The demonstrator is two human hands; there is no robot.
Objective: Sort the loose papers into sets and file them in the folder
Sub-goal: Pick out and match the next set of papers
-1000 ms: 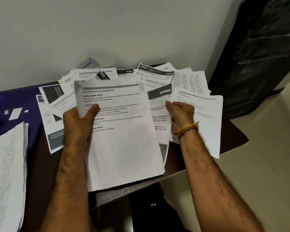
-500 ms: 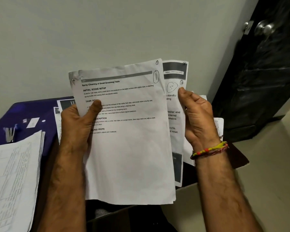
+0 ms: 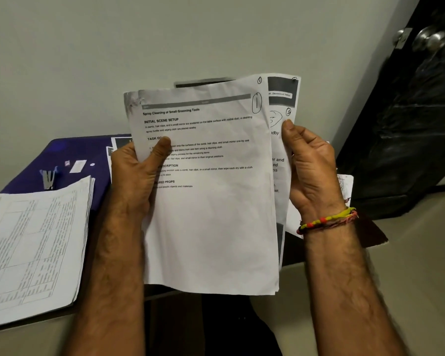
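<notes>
My left hand [image 3: 139, 170] grips a thin set of white printed sheets [image 3: 211, 214] by the left edge, thumb on the front page, which is marked 1. My right hand [image 3: 311, 170] pinches a second sheet with a dark header [image 3: 283, 98], marked 5, by its right edge; it sits tucked behind the set. Both are held upright above the table. A purple folder [image 3: 70, 155] lies open at the back left. Loose papers [image 3: 344, 186] on the table are mostly hidden behind the raised sheets.
A thick stack of tabled papers [image 3: 34, 247] lies on the table's front left. A metal clip [image 3: 48, 178] and small paper scraps rest on the folder. A black door [image 3: 408, 111] with a round knob stands to the right. A pale wall is behind.
My right hand picked a sheet from the scattered pile and lifted it behind the set. Both hands raised the papers upright, and the view tilted up.
</notes>
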